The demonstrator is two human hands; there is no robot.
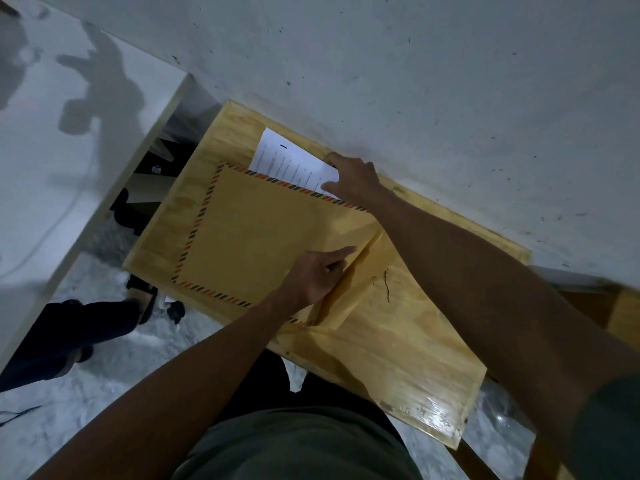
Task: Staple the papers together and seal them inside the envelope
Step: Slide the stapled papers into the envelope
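A large tan envelope [256, 233] with a red-and-black striped border lies flat on the wooden table [408, 344]. White printed papers [287, 161] lie beyond it against the wall, their near edge under the envelope's far edge. My right hand [353, 178] rests on the right end of the papers, fingers gripping their edge. My left hand [318, 275] presses on the envelope near its open flap [349, 292], index finger stretched out along the fold. No stapler shows.
The table stands against a grey speckled wall [415, 81]. A white cabinet side [69, 168] stands to the left. Another person's dark trouser legs and sandalled feet [86, 327] are on the floor at the left.
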